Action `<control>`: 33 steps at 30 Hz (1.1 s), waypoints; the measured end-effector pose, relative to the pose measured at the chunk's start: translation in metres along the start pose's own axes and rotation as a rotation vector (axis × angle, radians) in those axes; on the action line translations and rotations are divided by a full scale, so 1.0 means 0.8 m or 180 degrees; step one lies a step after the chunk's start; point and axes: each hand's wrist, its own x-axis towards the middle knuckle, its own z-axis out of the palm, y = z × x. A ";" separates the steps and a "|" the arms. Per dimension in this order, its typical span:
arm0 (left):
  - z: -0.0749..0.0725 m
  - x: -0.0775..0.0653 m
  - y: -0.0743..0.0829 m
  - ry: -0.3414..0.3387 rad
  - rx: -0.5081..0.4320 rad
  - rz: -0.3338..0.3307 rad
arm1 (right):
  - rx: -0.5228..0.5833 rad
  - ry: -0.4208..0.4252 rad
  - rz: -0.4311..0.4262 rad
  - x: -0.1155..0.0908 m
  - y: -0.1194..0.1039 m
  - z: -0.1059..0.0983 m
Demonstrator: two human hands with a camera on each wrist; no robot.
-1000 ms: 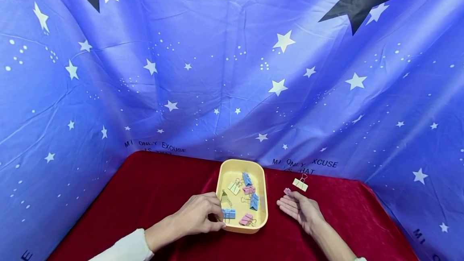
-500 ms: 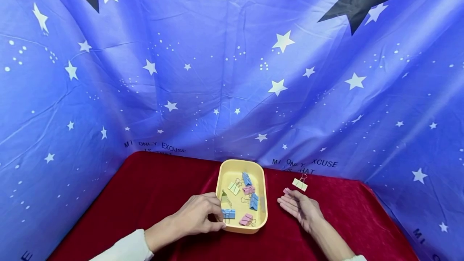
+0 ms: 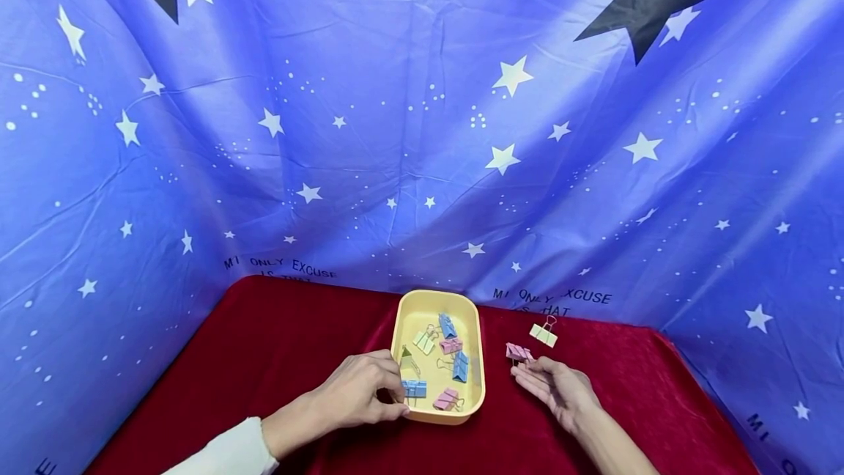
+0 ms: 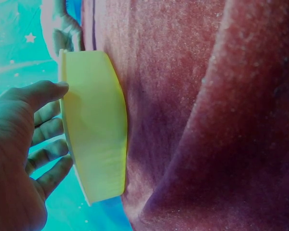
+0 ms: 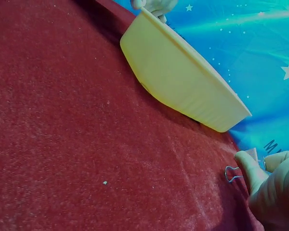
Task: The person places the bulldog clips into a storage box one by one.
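Note:
A yellow plastic box point(image 3: 480, 380) stands on the red cloth with several blue, pink and pale yellow-green binder clips inside. At its near left corner my left hand point(image 3: 369, 388) holds the rim; thumb and bent fingers show against that rim in the left wrist view. Right of the box, my right hand point(image 3: 560, 387) pinches a pink binder clip point(image 3: 519, 352) by its near side. In the right wrist view a wire handle of this clip point(image 5: 230, 174) sticks out past the thumb. Just behind it a pale yellow binder clip point(image 3: 543, 334) lies on the cloth.
Red velvety cloth point(image 3: 277, 343) covers the table. A blue curtain point(image 3: 369, 138) with stars and lettering hangs along the back and both sides, close behind the box.
My right hand has shifted slightly right and toward me, and the pink binder clip, mostly hidden before, now shows beyond the fingertips. The left hand and the box stay put.

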 end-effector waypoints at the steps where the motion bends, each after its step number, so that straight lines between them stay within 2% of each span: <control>1: 0.000 0.000 0.000 0.0000 0.0000 0.0000 | 0.0017 0.0007 0.0002 -0.001 0.000 0.000; 8: -0.001 0.000 0.001 -0.0013 -0.0014 -0.0046 | 0.0035 -0.0037 -0.0033 -0.003 -0.001 -0.002; 16: -0.001 0.000 0.001 -0.0003 -0.0003 -0.0032 | -0.0248 0.0156 -0.0320 -0.006 -0.006 0.009; 27: -0.002 0.000 0.002 0.0012 -0.0011 -0.0029 | -0.0221 -0.0050 -0.0408 -0.027 -0.037 0.039; 33: -0.002 0.000 0.002 -0.0018 -0.0036 -0.0070 | -0.0205 -0.0199 -0.0414 -0.038 -0.044 0.062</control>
